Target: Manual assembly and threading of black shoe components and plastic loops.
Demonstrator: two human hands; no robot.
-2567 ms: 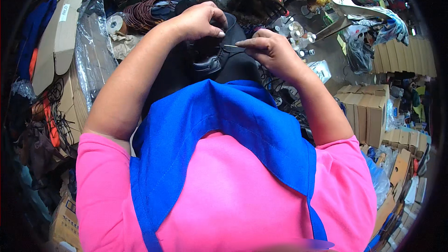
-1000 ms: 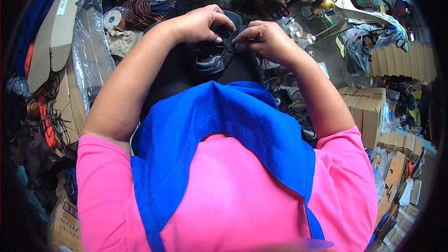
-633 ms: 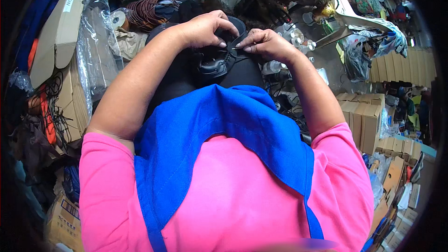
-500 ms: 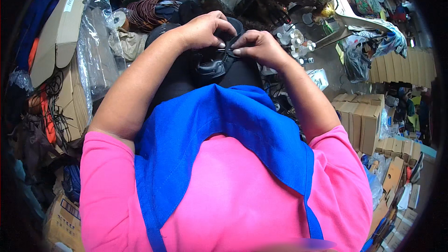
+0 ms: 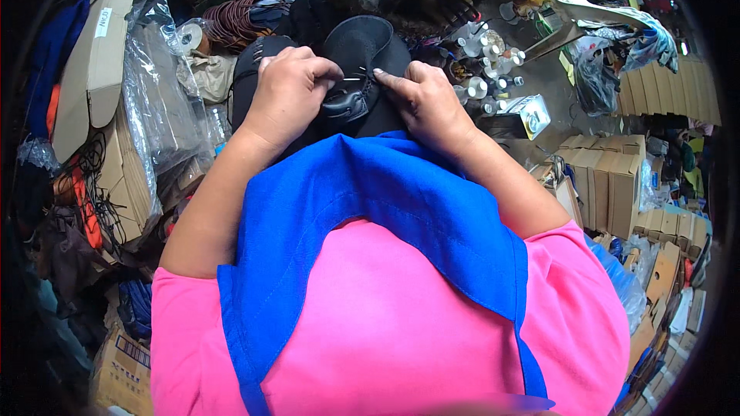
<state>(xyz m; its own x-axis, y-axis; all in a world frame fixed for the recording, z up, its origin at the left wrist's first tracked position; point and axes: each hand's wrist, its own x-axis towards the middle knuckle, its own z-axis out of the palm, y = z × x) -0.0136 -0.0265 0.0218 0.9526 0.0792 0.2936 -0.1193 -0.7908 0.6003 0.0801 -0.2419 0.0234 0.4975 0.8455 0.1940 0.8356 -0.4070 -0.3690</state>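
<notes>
A black shoe [image 5: 358,50] lies on my lap, toe pointing away from me. My left hand [image 5: 287,92] grips its left side near the lace area, fingers curled over the upper. My right hand [image 5: 424,100] rests on the right side, thumb and forefinger pinched on a thin black lace [image 5: 362,75] at the eyelets. I wear a pink shirt and a blue apron [image 5: 385,208], which hides the shoe's heel end.
Flat cardboard boxes [image 5: 92,69] and clear plastic bags [image 5: 162,108] pile up at the left. Coils of brown cord [image 5: 239,15] lie beyond the shoe. Small white bottles [image 5: 482,85] and a tin stand at the right, with stacked brown boxes [image 5: 609,177] farther right.
My hands drew together over the shoe's lace area and stay there. My right hand shifted slightly along the lace; the shoe turned a little on my lap.
</notes>
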